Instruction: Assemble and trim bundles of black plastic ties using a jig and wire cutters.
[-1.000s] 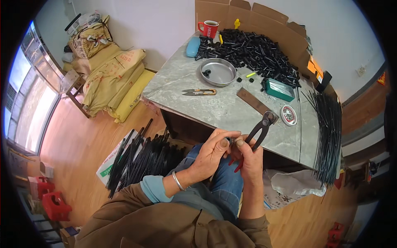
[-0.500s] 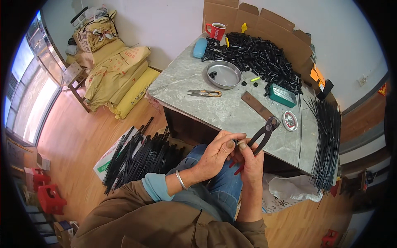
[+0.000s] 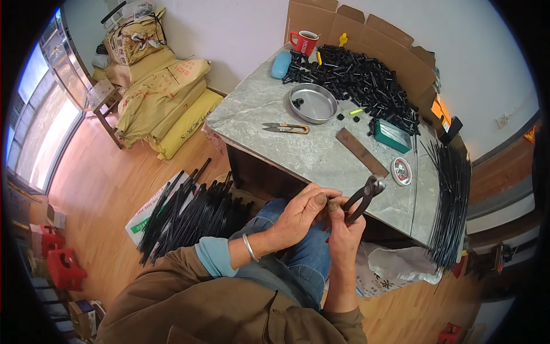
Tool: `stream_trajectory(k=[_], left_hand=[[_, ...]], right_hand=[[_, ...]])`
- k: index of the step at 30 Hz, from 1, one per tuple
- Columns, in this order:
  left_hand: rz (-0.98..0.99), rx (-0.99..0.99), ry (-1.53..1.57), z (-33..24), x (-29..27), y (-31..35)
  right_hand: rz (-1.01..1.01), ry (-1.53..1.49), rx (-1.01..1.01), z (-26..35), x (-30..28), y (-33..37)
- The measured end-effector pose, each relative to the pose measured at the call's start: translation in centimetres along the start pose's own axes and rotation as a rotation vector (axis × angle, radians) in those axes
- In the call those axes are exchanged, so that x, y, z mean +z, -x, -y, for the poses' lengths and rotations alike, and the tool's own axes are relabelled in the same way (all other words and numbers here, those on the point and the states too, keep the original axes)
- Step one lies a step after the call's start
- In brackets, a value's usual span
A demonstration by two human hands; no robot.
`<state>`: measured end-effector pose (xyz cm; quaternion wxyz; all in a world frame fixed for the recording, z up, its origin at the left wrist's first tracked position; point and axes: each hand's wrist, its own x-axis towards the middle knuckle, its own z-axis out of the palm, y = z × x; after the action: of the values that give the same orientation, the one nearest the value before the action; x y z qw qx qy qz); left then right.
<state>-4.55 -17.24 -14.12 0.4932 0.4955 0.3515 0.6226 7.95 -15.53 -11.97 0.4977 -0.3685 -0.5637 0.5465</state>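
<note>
In front of my lap, at the table's near edge, my two hands meet. My right hand [image 3: 345, 232] is wrapped round the handles of dark pincers [image 3: 361, 200], whose head points up and away over the tabletop. The fingers of my left hand [image 3: 301, 215] are pinched together beside my right thumb; whatever small thing they hold is hidden. Just beyond the pincers lie a flat brown bar [image 3: 361, 152] and a small round dish [image 3: 401, 171] with tiny shiny bits. Thread snips [image 3: 286, 128] rest farther left, near a round metal pan [image 3: 314, 104] holding a few black pieces.
Black tubular parts [image 3: 361, 77] are heaped at the back of the grey table [image 3: 240, 106], with a red mug [image 3: 305, 41] and a green box [image 3: 392, 136] nearby. Long black rods lie on the right [image 3: 450, 200] and on the floor at left [image 3: 192, 215]. Sacks [image 3: 166, 106] are stacked beyond.
My right hand and the pincers have shifted slightly left, closer to my left hand, and the red on the handles is now mostly hidden. The view has moved slightly.
</note>
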Motion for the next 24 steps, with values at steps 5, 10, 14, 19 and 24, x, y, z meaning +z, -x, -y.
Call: stream_trajectory(k=[5, 10, 14, 19, 24], left_hand=[[-0.001, -0.120, 0.109, 0.3, 0.0, -0.3], [-0.130, -0.388, 0.151, -1.3, -0.5, -0.9], [-0.138, -0.393, 0.200, -0.3, -1.0, -1.5], [-0.055, -0.419, 0.228, -0.9, 0.7, -1.0], [-0.037, -0.394, 0.140, -0.2, 1.0, -0.9]], right_hand=[[-0.076, 0.054, -0.067, 0.0, 0.5, 0.5], [0.049, -0.030, 0.239, 3.2, -1.2, 1.5], [0.451, 0.097, 0.600, 5.8, -5.1, 3.3], [0.556, 0.071, 0.758, 5.4, -6.0, 4.6], [0.558, 0.009, 0.784, 4.7, -5.9, 5.4]])
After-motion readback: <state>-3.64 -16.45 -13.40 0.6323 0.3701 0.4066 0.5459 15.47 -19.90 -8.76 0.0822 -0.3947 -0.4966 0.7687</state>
